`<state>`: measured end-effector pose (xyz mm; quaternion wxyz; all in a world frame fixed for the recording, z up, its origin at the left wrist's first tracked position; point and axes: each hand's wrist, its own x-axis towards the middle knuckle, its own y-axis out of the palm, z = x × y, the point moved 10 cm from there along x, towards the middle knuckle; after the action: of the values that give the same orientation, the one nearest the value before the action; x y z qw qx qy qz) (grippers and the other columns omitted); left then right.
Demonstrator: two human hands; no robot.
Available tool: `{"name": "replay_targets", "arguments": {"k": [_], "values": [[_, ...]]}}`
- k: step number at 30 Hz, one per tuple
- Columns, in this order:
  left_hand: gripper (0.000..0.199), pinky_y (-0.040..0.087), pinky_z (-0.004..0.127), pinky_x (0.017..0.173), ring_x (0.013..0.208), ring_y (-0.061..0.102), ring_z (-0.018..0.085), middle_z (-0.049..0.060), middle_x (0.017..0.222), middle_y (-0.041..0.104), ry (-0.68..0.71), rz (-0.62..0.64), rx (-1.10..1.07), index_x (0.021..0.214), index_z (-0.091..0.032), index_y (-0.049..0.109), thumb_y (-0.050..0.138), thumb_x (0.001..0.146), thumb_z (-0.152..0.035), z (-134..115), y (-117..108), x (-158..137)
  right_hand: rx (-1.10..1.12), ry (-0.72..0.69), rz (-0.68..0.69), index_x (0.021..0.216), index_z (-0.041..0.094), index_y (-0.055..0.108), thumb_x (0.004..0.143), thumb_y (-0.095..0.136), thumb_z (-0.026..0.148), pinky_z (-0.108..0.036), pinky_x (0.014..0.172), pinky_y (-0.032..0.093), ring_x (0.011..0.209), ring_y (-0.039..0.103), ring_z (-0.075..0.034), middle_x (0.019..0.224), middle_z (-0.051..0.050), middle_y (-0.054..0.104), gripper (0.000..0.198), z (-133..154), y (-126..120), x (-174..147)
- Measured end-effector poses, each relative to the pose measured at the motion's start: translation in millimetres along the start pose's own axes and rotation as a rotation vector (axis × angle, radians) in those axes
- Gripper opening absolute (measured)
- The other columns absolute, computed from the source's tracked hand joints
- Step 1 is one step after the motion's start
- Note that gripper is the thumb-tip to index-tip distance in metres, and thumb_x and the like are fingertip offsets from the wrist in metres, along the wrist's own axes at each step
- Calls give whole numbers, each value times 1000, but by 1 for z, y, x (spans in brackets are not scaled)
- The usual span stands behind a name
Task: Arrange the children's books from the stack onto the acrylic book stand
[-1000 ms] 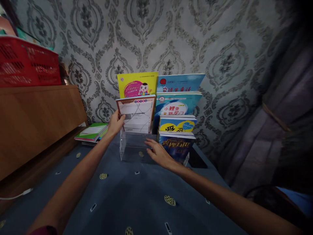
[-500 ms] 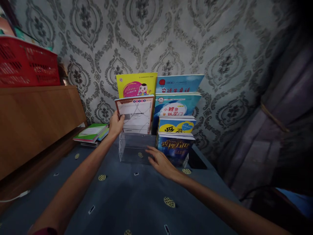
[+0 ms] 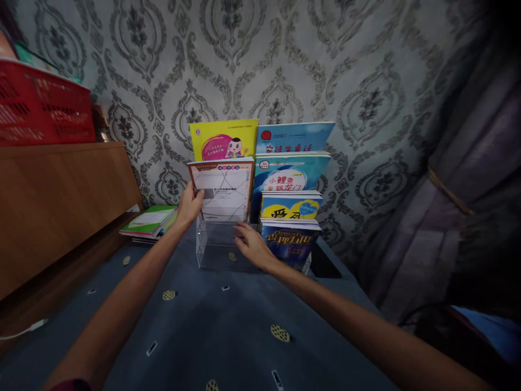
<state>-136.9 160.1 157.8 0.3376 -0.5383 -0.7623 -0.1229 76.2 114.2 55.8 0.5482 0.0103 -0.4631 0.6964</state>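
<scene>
My left hand (image 3: 190, 205) grips the left edge of a brown-and-white book (image 3: 228, 191), thumb in front and fingers hidden behind. The book stands in a clear tiered rack (image 3: 220, 247), in front of a yellow book (image 3: 223, 136). Over the rack's front tiers, my right hand (image 3: 254, 247) is open with its fingers stretched toward the book's lower edge; whether they touch the rack I cannot tell. Right of it stand a dark blue book (image 3: 291, 241), a blue-and-yellow book (image 3: 291, 206), a teal book (image 3: 293, 171) and a light blue book (image 3: 295, 136).
Green-topped books (image 3: 148, 221) lie stacked at the left, by a wooden cabinet (image 3: 61, 201) bearing a red basket (image 3: 44, 103). A black flat object (image 3: 324, 262) lies right of the rack. Beyond it hangs a tied curtain (image 3: 439, 206). A white cable end (image 3: 36, 326) shows at lower left.
My right hand has risen and moved slightly left, closer to the book's lower edge. My left hand keeps hold of the brown-and-white book. The whole view has shifted slightly.
</scene>
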Motion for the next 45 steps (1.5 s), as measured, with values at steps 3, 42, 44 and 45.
{"name": "replay_targets", "arguments": {"k": [3,42,44,45], "values": [[27,56,37,84,90,66,23,4,95,67,38,-43,30,113,-19,59,63,88,-27,-1,-3,-2,3,2,-25,128,10,66,88,52,13,-49,111,47,135,54,-29,146,-22,55,43,3,6,15],[31,54,40,92,102,66,24,8,111,68,164,26,56,121,-20,56,58,91,-27,-9,0,-16,100,-115,-277,142,18,55,83,51,8,-49,118,39,142,47,-27,154,-12,48,60,15,-24,26],[33,55,40,92,103,65,24,8,113,68,162,61,10,123,-19,55,57,90,-27,-10,1,-17,94,-120,-263,141,16,56,83,50,8,-49,118,39,143,44,-27,154,-14,48,60,18,-24,21],[34,55,39,91,103,65,23,8,113,68,158,76,-15,123,-19,55,57,90,-27,-10,2,-18,93,-120,-254,141,15,56,83,50,8,-49,117,40,144,44,-28,154,-15,48,59,19,-24,20]]}}
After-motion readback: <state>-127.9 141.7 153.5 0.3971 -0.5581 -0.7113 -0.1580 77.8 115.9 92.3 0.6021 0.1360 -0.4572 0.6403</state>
